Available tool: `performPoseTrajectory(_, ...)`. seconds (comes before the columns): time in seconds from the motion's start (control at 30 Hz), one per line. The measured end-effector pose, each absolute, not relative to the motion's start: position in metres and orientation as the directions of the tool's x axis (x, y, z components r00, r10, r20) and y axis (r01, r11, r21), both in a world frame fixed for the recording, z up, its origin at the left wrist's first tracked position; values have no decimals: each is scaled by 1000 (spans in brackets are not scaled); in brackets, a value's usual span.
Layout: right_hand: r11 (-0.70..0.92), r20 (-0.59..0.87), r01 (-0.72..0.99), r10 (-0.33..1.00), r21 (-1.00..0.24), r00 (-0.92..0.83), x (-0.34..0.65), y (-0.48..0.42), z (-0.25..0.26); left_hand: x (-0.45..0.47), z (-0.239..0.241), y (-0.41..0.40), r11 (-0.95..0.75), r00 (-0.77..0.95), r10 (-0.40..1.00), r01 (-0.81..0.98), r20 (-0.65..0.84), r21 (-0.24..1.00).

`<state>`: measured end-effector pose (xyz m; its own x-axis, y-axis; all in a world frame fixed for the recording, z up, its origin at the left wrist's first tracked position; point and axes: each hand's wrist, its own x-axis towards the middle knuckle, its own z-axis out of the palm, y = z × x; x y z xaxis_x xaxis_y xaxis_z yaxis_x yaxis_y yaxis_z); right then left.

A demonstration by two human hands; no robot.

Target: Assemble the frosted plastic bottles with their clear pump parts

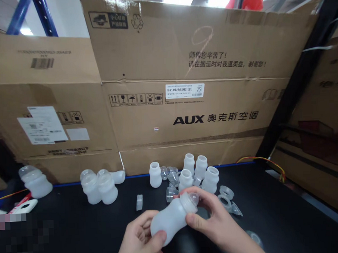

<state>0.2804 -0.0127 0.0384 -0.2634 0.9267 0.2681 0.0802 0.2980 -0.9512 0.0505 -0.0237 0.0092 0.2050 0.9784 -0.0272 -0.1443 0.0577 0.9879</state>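
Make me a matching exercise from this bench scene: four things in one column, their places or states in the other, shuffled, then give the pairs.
Things:
1. bottle in hand
2. loose ring
3. open bottles
4. capped bottle

Places or states:
A. far left on the black bench, alone
B. tilted, left hand around its body, right hand at its clear cap
C. standing on edge, left of the held bottle
D. grouped upright, no caps, by the AUX carton

Pairs: 1-B, 2-C, 3-D, 4-A

Two bare hands are showing at the bottom centre of the frame: the left hand [140, 237] and the right hand [218, 223]. Neither is wearing gloves, rings or a watch, and no sleeves are reaching the wrists.
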Motion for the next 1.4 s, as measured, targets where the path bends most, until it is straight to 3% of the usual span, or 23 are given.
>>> performPoseTrajectory(0.17, 365, 318, 319, 929, -875, -190, 278, -6, 33, 47, 18, -21, -9, 50, 999, -140, 17, 990)
performPoseTrajectory(0.27, 368, 308, 332, 925, -868, -222, 279, -8, 31, 41, 19, -16, 24, 38, 999, -151, -18, 988)
performPoseTrajectory(0.4, 386, 364, 242, 922, -890, -133, 283, -12, 35, 38, 17, -11, 84, 86, 994, -236, -65, 968)
performPoseTrajectory(0.5, 404, 368, 176, 907, -898, -204, 287, -14, 36, 38, 14, -10, 111, 124, 989, -271, -79, 956)
performPoseTrajectory(0.8, 525, 413, 485, 851, -699, -325, 288, -14, 28, 30, 11, -3, 77, 103, 993, -177, -59, 981)
performPoseTrajectory(0.97, 551, 431, 508, 834, -662, -344, 282, -22, 27, 23, 12, -1, 267, 273, 935, -126, -225, 956)
performPoseTrajectory(1.1, 607, 532, 419, 794, -675, -293, 275, -23, 17, 26, 8, -6, 402, 382, 859, -93, -340, 911)
performPoseTrajectory(1.17, 672, 624, 383, 737, -634, -260, 272, -20, 11, 30, 5, -8, 365, 391, 871, -109, -298, 924)
performPoseTrajectory(1.23, 694, 690, 379, 703, -612, -174, 269, -16, 7, 35, 2, -11, 221, 372, 916, -146, -154, 964)
performPoseTrajectory(1.33, 641, 679, 392, 732, -659, -56, 267, -12, 7, 40, -1, -15, -19, 262, 963, -145, 57, 989)
performPoseTrajectory(1.4, 601, 651, 393, 759, -696, -7, 265, -11, 11, 39, -2, -17, -159, 161, 973, -34, 163, 987)
